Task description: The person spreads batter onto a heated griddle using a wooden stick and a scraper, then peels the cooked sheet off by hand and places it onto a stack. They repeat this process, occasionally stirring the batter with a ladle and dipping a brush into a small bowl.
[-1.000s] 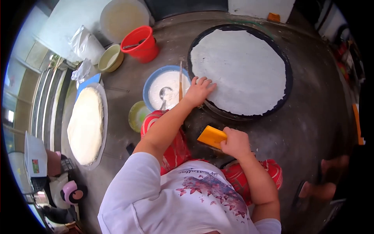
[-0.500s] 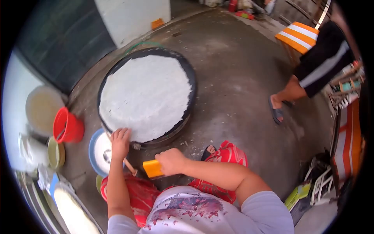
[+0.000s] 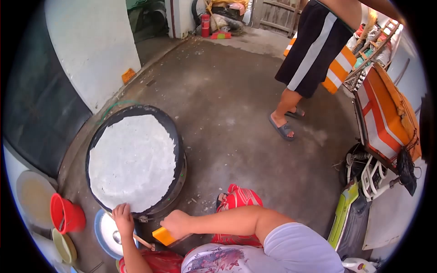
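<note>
A large round black griddle [image 3: 180, 141] stands low on the floor, with a thin white sheet of cooked batter, like a big crepe [image 3: 132, 159], spread over most of it. My left hand [image 3: 123, 219] is at the griddle's near edge, fingers stretched towards the crepe's rim; whether the fingertips touch it is hard to see. My right hand [image 3: 177, 224] grips a yellow scraper [image 3: 163, 236] just right of the near edge. Beneath my left hand is a blue basin [image 3: 99, 232] of white batter with a ladle [image 3: 117, 236] in it. A wooden stick [image 3: 144, 242] lies across the basin.
Left of the basin are a red bucket [image 3: 73, 216] and a green bowl [image 3: 63, 245]. Another person [image 3: 302, 50] in dark shorts and sandals stands beyond, to the right. A vehicle with an orange and white seat [image 3: 380, 118] is at the right. A fire extinguisher [image 3: 205, 25] stands behind.
My view has swung right, so the griddle appears lower and further left. The other person now stands more upright in view. My hands stay near the griddle's edge, the scraper still in my right.
</note>
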Motion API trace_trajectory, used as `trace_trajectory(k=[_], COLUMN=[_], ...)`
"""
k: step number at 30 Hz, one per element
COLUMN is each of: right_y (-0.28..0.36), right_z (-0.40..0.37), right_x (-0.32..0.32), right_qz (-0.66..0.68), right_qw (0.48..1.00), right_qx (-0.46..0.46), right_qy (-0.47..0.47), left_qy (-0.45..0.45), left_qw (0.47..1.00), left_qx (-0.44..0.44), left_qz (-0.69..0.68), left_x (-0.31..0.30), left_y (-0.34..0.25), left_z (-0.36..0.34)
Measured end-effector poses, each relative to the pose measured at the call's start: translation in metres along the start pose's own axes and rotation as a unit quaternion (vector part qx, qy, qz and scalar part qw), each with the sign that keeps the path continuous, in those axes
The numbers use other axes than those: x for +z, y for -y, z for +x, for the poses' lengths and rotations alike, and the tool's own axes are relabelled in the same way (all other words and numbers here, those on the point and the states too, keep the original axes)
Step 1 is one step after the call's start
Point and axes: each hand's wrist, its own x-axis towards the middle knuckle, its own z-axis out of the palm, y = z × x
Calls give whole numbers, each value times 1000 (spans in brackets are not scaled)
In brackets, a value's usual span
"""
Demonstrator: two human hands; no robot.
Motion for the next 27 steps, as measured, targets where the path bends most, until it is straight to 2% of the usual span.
trace_trajectory(k=[14, 16, 20, 22, 26, 27], right_y=[-5, -6, -7, -16, -51, -57], right_z=[-1, 0, 9, 9, 12, 11], right_x=[9, 9, -5, -5, 5, 0], right_qz=[1, 8, -33, -10, -24, -26], right_qw=[1000, 1000, 993, 991, 965, 958], right_qx=[1, 2, 90, 130, 259, 287], right_qy=[-28, -20, 66, 32, 45, 18], left_qy=[-9, -20, -20, -31, -37, -47], left_qw=[999, 1000, 999, 999, 999, 999], left_qx=[-29, -8, -24, -23, -13, -20], left_qz=[-19, -2, 5, 11, -8, -15], left_x=[5, 9, 3, -2, -35, -44], left_y=[-3, 2, -2, -3, -9, -10], left_z=[5, 2, 3, 4, 18, 22])
